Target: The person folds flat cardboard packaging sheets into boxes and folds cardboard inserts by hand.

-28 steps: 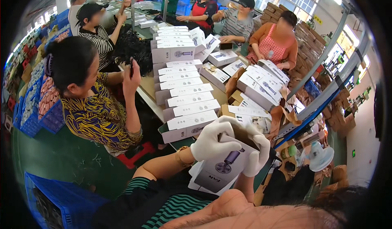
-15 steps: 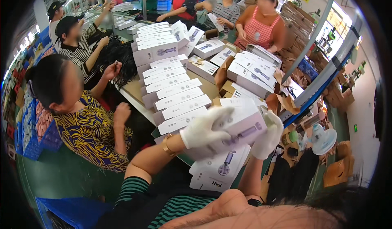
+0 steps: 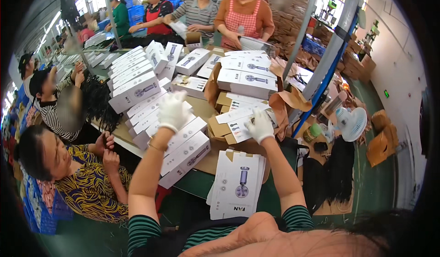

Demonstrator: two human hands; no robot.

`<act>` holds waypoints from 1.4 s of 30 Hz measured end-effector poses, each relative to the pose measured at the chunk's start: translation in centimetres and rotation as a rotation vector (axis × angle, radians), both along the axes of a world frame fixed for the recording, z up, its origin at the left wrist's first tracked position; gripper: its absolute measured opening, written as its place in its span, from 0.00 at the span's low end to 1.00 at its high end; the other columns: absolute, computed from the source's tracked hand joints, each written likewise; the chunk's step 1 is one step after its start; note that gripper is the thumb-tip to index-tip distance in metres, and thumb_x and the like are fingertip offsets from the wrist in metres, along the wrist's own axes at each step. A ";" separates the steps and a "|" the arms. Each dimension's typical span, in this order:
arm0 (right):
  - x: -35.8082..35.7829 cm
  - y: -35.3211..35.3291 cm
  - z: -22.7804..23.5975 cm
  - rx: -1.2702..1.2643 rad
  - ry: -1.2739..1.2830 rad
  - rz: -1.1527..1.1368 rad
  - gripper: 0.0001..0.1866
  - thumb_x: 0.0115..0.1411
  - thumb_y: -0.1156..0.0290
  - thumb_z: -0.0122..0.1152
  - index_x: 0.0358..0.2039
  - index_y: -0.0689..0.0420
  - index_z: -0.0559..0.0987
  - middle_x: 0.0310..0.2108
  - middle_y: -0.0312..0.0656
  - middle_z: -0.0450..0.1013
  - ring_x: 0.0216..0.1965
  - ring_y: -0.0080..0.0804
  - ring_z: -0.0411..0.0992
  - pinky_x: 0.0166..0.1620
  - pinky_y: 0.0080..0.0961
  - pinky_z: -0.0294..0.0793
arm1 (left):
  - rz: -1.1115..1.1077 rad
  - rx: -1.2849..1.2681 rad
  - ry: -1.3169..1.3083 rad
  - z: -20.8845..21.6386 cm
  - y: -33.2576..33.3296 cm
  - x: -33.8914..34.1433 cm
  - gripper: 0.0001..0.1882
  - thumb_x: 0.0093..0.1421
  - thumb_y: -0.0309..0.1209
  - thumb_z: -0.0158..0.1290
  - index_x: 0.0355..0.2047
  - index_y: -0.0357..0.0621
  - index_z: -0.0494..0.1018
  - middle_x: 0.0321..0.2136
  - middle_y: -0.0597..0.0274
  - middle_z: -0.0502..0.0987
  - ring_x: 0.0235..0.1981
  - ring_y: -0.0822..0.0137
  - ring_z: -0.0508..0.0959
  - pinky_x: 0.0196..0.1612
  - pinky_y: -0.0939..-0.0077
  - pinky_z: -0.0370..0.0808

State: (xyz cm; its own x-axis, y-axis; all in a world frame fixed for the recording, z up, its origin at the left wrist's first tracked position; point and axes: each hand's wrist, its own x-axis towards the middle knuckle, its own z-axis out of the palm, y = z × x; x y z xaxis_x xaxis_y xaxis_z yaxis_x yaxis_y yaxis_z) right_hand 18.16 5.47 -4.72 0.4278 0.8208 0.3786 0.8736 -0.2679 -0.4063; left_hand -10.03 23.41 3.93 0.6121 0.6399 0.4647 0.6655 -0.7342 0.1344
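My left hand, in a white glove, lies over the row of white fan boxes standing side by side on the table. Its fingers look stretched out, slightly blurred, and no box is lifted in it. On the right, my gloved right hand has its fingers bent at the edge of a white printed box beside brown cardboard flaps; its fingertips are partly hidden. Nearer to me lies a stack of flat, unfolded fan boxes, with a picture of a handheld fan on top.
More fan boxes are piled at the far left, others in an open brown carton. A person in a patterned top works close at left; several people stand across the table. A metal post rises at right, near a fan.
The box held between both hands now stands at the near end of the row. My left hand has moved up over the row, my right hand to the white box by the carton. The view has shifted.
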 end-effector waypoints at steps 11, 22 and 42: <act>7.8 1.2 -1.1 -0.365 0.094 -0.354 0.45 0.50 0.39 0.62 0.62 0.54 0.65 0.52 0.51 0.73 0.53 0.46 0.72 0.55 0.36 0.69 | -0.468 -0.307 0.111 -6.7 -10.4 8.4 0.35 0.49 0.47 0.61 0.55 0.44 0.69 0.51 0.51 0.71 0.56 0.50 0.67 0.59 0.59 0.64; 5.0 -3.4 5.3 0.391 0.388 -0.077 0.21 0.59 0.70 0.58 0.54 0.59 0.74 0.46 0.51 0.77 0.49 0.38 0.76 0.52 0.29 0.73 | -0.422 -0.079 -0.055 -7.6 -12.5 14.5 0.29 0.52 0.35 0.58 0.54 0.46 0.67 0.50 0.52 0.71 0.51 0.51 0.72 0.53 0.57 0.69; -9.8 -8.5 17.1 0.937 0.202 0.419 0.12 0.48 0.76 0.68 0.25 0.58 0.70 0.39 0.43 0.70 0.45 0.38 0.70 0.47 0.30 0.69 | -0.416 -0.554 -0.862 5.2 -20.4 -0.5 0.40 0.53 0.21 0.57 0.66 0.35 0.54 0.41 0.53 0.76 0.34 0.70 0.78 0.37 0.78 0.76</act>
